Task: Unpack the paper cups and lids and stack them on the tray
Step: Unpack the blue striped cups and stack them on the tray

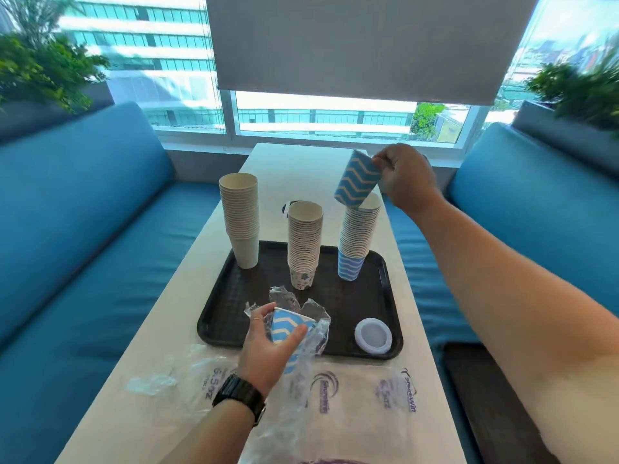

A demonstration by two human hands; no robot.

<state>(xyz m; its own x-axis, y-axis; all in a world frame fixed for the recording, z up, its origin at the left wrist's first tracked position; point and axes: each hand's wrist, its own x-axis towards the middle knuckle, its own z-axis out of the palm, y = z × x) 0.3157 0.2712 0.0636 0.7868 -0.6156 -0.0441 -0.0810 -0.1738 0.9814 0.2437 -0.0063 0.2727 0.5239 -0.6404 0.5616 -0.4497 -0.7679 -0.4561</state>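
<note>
While lit from the window, stood on the tray (221,306) from left: plain stack (240,219), floral stack (304,244), blue stack (356,241), lid (373,335) at near right. Left hand (264,346), fingers curled round a blue cup (289,329) half inside a wrapper (311,333), over the near rim. Right hand (407,177), fingers pinching a tilted chevron cup (356,179), touching the blue stack's top. Printed bags (355,396) flat on the tabletop (160,326).
</note>
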